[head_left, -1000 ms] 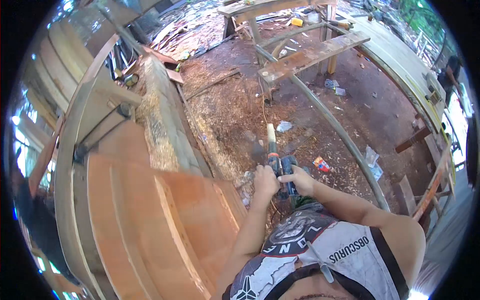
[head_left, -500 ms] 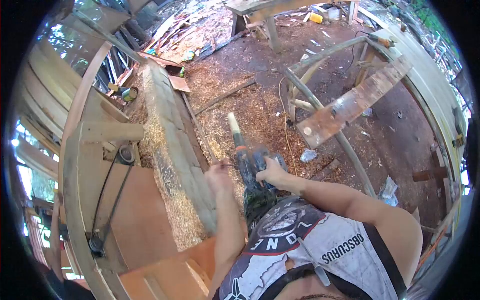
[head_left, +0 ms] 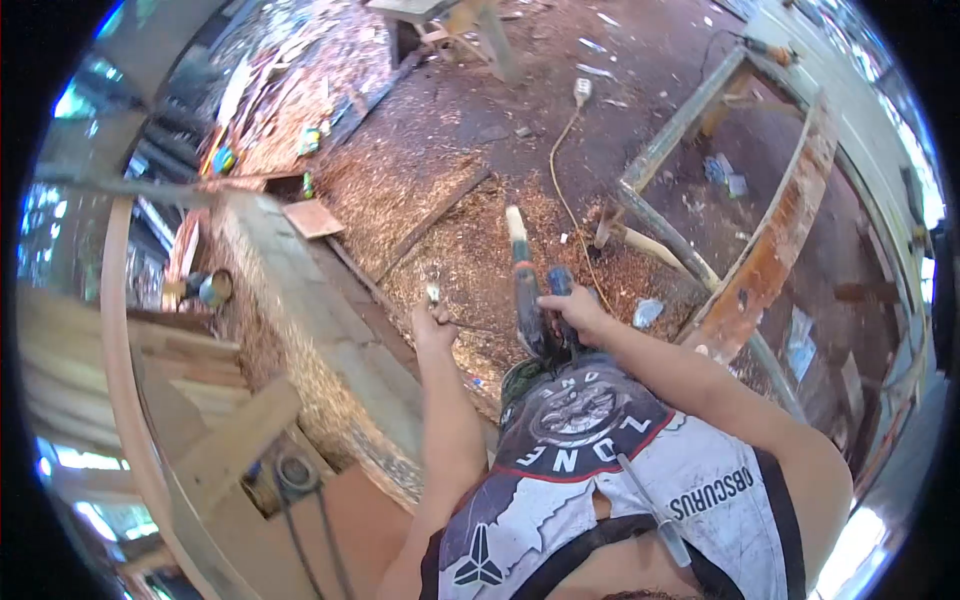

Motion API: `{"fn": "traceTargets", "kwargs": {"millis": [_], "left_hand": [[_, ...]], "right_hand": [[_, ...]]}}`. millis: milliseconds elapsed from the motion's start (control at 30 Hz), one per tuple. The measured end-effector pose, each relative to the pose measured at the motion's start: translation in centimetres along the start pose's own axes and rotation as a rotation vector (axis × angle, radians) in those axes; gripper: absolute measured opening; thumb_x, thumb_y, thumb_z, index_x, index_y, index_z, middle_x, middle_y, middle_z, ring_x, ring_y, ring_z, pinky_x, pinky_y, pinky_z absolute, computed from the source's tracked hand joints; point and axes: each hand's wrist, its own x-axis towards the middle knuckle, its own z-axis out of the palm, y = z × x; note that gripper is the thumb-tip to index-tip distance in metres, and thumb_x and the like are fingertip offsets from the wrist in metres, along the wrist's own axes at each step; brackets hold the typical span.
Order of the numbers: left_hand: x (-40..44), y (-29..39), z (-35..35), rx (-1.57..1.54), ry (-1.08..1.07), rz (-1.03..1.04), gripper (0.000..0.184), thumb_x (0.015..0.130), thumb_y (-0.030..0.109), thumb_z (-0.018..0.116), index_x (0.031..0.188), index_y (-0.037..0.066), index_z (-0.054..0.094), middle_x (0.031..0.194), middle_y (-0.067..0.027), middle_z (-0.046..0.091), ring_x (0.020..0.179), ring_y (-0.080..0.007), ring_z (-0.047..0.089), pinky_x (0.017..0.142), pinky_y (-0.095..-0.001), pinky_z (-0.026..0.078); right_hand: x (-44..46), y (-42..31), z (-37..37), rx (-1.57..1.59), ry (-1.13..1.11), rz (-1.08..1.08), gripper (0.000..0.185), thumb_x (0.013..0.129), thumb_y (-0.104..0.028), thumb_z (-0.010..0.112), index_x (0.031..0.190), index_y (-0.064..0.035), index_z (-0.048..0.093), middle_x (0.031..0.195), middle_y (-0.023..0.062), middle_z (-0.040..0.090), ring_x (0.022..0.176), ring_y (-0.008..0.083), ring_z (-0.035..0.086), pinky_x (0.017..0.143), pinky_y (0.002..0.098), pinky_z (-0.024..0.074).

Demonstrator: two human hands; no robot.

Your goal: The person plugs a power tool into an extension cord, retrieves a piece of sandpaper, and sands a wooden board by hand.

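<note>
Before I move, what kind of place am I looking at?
Probably a rough outdoor woodworking site: wood shavings cover much of the ground, offcuts lie piled at the far left, and a belt-and-pulley machine sits beside wooden framing.

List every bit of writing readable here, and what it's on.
"ZONE": front of the shirt, around the round emblem
"OBSCURUS": same shirt, on a pale panel
Smaller lettering above the emblem: not clear enough to quote fully.
Power tool and wrapper: nothing legible.
</note>
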Motion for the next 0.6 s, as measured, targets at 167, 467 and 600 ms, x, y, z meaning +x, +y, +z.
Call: {"fn": "traceTargets", "kwargs": {"millis": [167, 467, 600], "left_hand": [[5.1, 5.3, 11.4, 0.482, -0.162, -0.126, 0.022, 0.102, 0.023, 0.05, 0.091, 0.006, 0.059, 0.055, 0.0041, 0.041, 0.041, -0.0076, 0.035, 0.037, -0.0227, 0.026], [24.4, 5.8, 28.1, 1.313, -0.081, 0.42, 0.025, 0.099, 0.016, 0.043, 0.104, -0.003, 0.059, 0.092, -0.0157, 0.069, 0.052, -0.0163, 0.057, 0.04, -0.0265, 0.039], [35.8, 8.5, 30.9, 1.598, -0.206, 0.671, 0.036, 0.092, 0.031, 0.054, 0.093, -0.003, 0.064, 0.104, -0.0242, 0.066, 0.094, -0.0372, 0.065, 0.079, -0.0493, 0.047]], "right_hand": [[3.2, -5.5, 0.6, 0.258, 0.136, -0.141, 0.018, 0.085, -0.01, 0.072, 0.092, -0.0046, 0.057, 0.065, 0.0047, 0.057, 0.048, 0.0167, 0.054, 0.043, 0.0332, 0.0436], [20.4, -18.0, -5.7, 0.647, 0.465, -0.147, 0.015, 0.085, -0.009, 0.069, 0.089, -0.0063, 0.055, 0.064, 0.0049, 0.055, 0.047, 0.0177, 0.053, 0.043, 0.0359, 0.0437], [23.9, -23.0, -10.1, 0.775, 0.517, -0.182, 0.014, 0.084, -0.008, 0.068, 0.085, -0.0071, 0.054, 0.063, 0.0048, 0.054, 0.049, 0.0188, 0.053, 0.044, 0.0358, 0.0434]]}}
